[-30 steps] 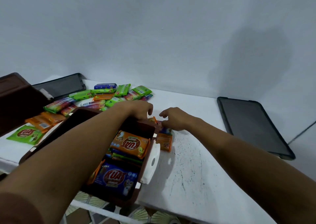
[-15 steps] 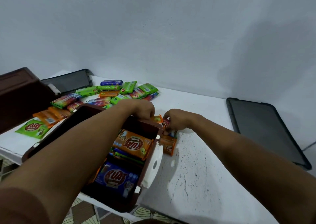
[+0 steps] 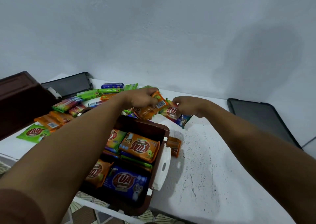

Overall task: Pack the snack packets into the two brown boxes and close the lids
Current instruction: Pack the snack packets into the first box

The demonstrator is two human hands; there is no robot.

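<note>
An open brown box [image 3: 154,128] stands at the table's near edge, filled with orange, green and blue snack packets [image 3: 139,146]. Just beyond its far rim, my left hand [image 3: 141,98] grips an orange packet [image 3: 150,106], lifted off the table. My right hand [image 3: 187,105] pinches a multicoloured packet [image 3: 174,115] beside it, also raised. A second brown box [image 3: 20,100] stands at the far left; its inside is hidden. A pile of loose packets [image 3: 82,97] lies between the two boxes.
One small orange packet [image 3: 174,146] lies on the white table [image 3: 213,164] right of the box, by its white latch [image 3: 162,169]. A dark lid [image 3: 259,119] lies flat at the right, another dark lid [image 3: 71,85] at the back left. The wall is close behind.
Both hands have lifted from the table behind the box, each now holding a packet. The small orange packet stayed beside the box.
</note>
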